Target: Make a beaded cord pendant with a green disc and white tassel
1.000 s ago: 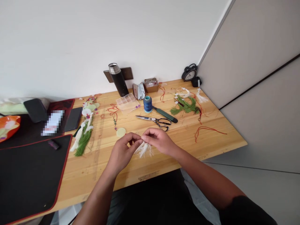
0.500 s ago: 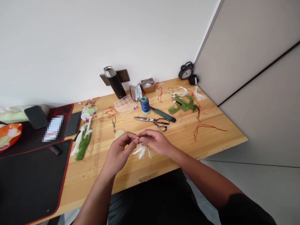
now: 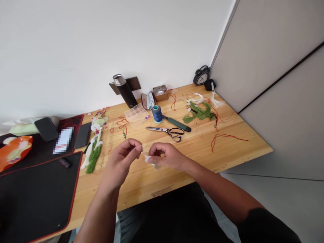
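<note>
While my left fingers (image 3: 138,148) pinch fine pale thread (image 3: 141,146) and my right fingers (image 3: 154,159) grip a white, stringy tassel (image 3: 156,166), an uneven tug could loosen it.

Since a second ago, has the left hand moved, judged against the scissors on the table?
Yes: the left hand has moved left. Its thumb tip was slightly right of the point of the scissors; now it lies left.

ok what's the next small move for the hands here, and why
Perhaps ease the left hand gently outward to tension the thin strand it seems to pinch, since the right hand grips the white piece and can anchor it.
</note>
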`<control>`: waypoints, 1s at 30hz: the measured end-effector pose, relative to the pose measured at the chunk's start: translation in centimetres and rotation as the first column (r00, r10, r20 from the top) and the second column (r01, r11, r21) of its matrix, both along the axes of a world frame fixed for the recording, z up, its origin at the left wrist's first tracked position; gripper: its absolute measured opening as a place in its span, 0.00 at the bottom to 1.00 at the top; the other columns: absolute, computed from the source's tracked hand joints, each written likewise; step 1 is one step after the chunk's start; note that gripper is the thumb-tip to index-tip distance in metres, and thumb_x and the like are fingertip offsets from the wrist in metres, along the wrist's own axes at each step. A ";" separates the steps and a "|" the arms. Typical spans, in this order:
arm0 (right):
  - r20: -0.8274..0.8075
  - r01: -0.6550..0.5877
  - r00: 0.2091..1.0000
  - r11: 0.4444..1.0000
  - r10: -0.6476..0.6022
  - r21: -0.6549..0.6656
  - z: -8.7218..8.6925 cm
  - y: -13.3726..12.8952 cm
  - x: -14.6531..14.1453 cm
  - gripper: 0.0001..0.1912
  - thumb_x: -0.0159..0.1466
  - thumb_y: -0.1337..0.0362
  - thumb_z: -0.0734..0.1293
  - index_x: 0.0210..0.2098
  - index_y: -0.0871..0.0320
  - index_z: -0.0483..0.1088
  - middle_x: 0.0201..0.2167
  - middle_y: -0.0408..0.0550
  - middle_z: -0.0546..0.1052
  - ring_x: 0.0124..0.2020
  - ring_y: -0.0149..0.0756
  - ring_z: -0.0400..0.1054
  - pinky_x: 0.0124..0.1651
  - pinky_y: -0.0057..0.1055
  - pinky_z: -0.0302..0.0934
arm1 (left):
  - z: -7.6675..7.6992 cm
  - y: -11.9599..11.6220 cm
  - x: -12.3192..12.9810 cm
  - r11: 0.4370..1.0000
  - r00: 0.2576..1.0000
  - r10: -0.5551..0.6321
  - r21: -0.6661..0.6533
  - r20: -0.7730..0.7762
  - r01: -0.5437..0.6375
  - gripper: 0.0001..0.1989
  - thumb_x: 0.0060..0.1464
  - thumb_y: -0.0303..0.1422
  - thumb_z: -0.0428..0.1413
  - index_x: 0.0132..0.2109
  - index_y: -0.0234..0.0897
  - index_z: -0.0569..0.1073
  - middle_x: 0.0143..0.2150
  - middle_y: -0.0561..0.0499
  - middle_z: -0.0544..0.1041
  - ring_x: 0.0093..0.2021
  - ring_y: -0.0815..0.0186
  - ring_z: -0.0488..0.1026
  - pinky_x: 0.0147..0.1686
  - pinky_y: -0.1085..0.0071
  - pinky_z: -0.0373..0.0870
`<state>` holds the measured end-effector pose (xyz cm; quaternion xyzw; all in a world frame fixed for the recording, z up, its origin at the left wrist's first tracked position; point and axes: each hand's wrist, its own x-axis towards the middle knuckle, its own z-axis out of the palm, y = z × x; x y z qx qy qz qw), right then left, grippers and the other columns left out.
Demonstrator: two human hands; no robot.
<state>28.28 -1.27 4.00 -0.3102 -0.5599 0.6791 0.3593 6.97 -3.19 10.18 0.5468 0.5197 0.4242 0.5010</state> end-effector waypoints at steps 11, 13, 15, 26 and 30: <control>-0.162 -0.100 0.984 0.981 0.072 -0.166 -0.9 -1.1 -0.7 0.27 0.60 0.41 0.82 0.41 0.57 0.78 0.33 0.43 0.80 0.29 0.29 0.70 0.31 0.28 0.65 | 1.1 -0.1 1.4 0.999 0.982 0.012 -0.034 0.190 -0.005 0.17 0.63 0.45 0.69 0.37 0.37 0.78 0.33 0.48 0.81 0.31 0.65 0.74 0.34 0.67 0.71; -0.171 -0.108 0.982 0.983 0.081 -0.151 -0.8 -1.0 -0.7 0.26 0.61 0.42 0.82 0.43 0.57 0.79 0.34 0.44 0.81 0.31 0.31 0.71 0.33 0.28 0.66 | 1.2 0.0 1.6 0.999 0.977 0.017 -0.043 0.214 -0.008 0.17 0.62 0.46 0.70 0.37 0.36 0.79 0.33 0.48 0.81 0.30 0.65 0.75 0.34 0.67 0.73; -0.174 -0.112 0.981 0.983 0.085 -0.149 -0.7 -1.0 -0.7 0.27 0.60 0.42 0.82 0.42 0.58 0.80 0.34 0.44 0.80 0.33 0.32 0.71 0.36 0.29 0.66 | 1.1 0.1 1.7 0.999 0.970 0.031 -0.047 0.239 -0.020 0.18 0.61 0.46 0.71 0.37 0.36 0.78 0.32 0.49 0.81 0.30 0.65 0.76 0.33 0.68 0.73; -0.098 -0.078 0.993 0.982 0.061 -0.173 -0.9 -1.7 0.2 0.27 0.61 0.39 0.81 0.38 0.57 0.77 0.31 0.43 0.78 0.30 0.31 0.68 0.35 0.30 0.64 | -0.2 0.0 0.8 0.992 0.959 0.117 -0.083 0.260 -0.098 0.18 0.59 0.46 0.72 0.36 0.37 0.79 0.33 0.48 0.81 0.29 0.66 0.74 0.34 0.69 0.72; -0.030 -0.051 0.998 0.987 0.047 -0.155 -1.4 -2.2 1.3 0.24 0.65 0.42 0.79 0.39 0.57 0.77 0.32 0.44 0.80 0.29 0.31 0.69 0.33 0.29 0.63 | -2.0 -0.8 0.0 0.985 0.964 0.148 -0.125 0.223 -0.122 0.18 0.58 0.47 0.72 0.35 0.37 0.79 0.33 0.48 0.80 0.32 0.65 0.75 0.36 0.68 0.71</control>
